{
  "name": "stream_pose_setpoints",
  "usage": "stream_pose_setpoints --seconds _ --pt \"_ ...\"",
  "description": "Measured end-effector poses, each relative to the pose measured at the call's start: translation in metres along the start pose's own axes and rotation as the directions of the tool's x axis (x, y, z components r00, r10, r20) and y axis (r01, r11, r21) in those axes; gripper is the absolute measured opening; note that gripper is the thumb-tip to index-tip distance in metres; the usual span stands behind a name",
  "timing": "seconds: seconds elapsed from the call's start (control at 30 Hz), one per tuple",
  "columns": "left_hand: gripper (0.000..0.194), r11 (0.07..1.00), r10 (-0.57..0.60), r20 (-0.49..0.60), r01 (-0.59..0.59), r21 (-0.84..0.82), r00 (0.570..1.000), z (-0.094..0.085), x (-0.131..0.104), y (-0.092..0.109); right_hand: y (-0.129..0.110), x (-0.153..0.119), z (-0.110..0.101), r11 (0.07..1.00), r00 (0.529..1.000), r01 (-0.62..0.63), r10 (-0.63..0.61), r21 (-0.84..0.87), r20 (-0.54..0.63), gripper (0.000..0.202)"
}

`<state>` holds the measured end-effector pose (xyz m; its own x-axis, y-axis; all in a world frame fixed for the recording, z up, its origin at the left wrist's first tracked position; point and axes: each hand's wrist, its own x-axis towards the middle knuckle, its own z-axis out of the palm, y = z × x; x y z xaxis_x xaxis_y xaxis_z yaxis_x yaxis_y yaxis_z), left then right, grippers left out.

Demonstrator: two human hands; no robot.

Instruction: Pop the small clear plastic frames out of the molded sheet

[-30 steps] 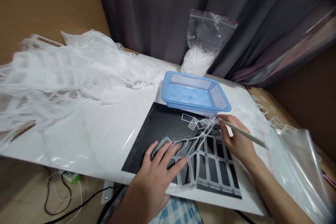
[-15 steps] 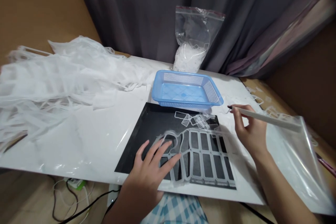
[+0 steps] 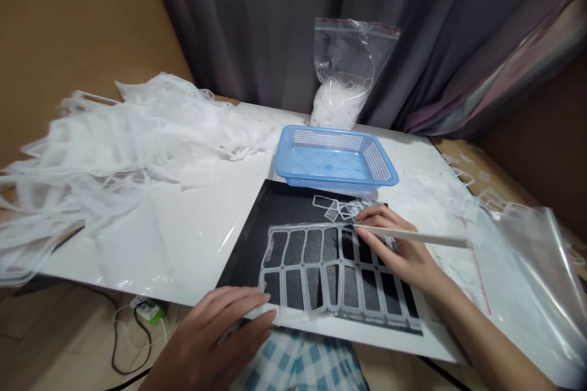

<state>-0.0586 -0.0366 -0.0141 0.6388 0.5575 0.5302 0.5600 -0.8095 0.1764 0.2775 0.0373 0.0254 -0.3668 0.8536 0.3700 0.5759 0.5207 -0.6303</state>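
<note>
My right hand (image 3: pixel 403 250) grips a slim, pale stick-like tool (image 3: pixel 422 235), whose tip is over the top edge of a translucent grid sheet (image 3: pixel 343 269). This sheet of rectangular openings lies on a black mat (image 3: pixel 250 226). Above it, several small loose rectangular frames (image 3: pixel 332 212) sit in a little heap by my right fingertips. At the mat's lower left corner my left hand (image 3: pixel 220 330) has its fingers stretched out, touching or just over the sheet's edge, and holds nothing. The exact kind of tool cannot be made out.
A blue plastic basket (image 3: pixel 337 159) stands behind the mat, with a zip bag of white pieces (image 3: pixel 342 98) farther back. White cut sheets (image 3: pixel 137 134) pile up at the left. A clear plastic bag (image 3: pixel 527 275) lies at the right, near scattered frames (image 3: pixel 490 198).
My right hand has brought the tool leftward onto the sheet's top edge. My left hand has drawn back to the lower left, and the sheet's left part now lies spread flat.
</note>
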Motion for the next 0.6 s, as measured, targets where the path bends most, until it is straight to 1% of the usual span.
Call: stream_pose_setpoints --seconds 0.07,0.13,0.2,0.27,0.37,0.43,0.5,0.6 --pt "0.027 1.000 0.019 -0.023 -0.019 -0.014 1.000 0.003 -0.006 -0.004 -0.009 0.004 0.004 0.998 0.999 -0.018 0.015 0.058 0.050 0.014" --pt "0.030 1.000 -0.013 -0.027 0.012 -0.027 1.000 0.006 -0.007 -0.007 -0.022 0.009 0.011 0.993 0.993 -0.027 0.013 0.115 0.118 0.015" --pt "0.031 0.998 -0.059 -0.019 0.059 -0.020 0.998 0.007 -0.003 -0.012 -0.038 0.015 0.022 0.979 0.984 -0.037 0.001 0.199 0.178 0.014" --pt "0.031 0.997 -0.078 -0.015 0.078 0.018 0.997 0.003 0.004 -0.018 -0.055 0.022 0.035 0.950 0.976 -0.071 0.002 0.304 0.219 0.013" --pt "0.028 0.993 -0.058 -0.037 0.061 0.099 0.998 -0.007 0.015 -0.026 -0.072 0.032 0.057 0.898 0.952 -0.144 0.010 0.417 0.306 0.015" --pt "0.026 0.990 -0.079 -0.083 0.088 0.106 0.993 -0.012 0.017 -0.029 -0.076 0.037 0.072 0.877 0.936 -0.167 -0.003 0.450 0.353 0.016" --pt "0.022 0.987 -0.135 -0.118 0.144 0.073 0.984 -0.012 0.015 -0.029 -0.072 0.041 0.084 0.867 0.929 -0.173 -0.013 0.467 0.370 0.015" --pt "0.018 0.975 -0.219 -0.120 0.221 0.002 0.968 -0.007 0.005 -0.028 -0.058 0.044 0.095 0.866 0.943 -0.182 0.019 0.466 0.333 0.014"
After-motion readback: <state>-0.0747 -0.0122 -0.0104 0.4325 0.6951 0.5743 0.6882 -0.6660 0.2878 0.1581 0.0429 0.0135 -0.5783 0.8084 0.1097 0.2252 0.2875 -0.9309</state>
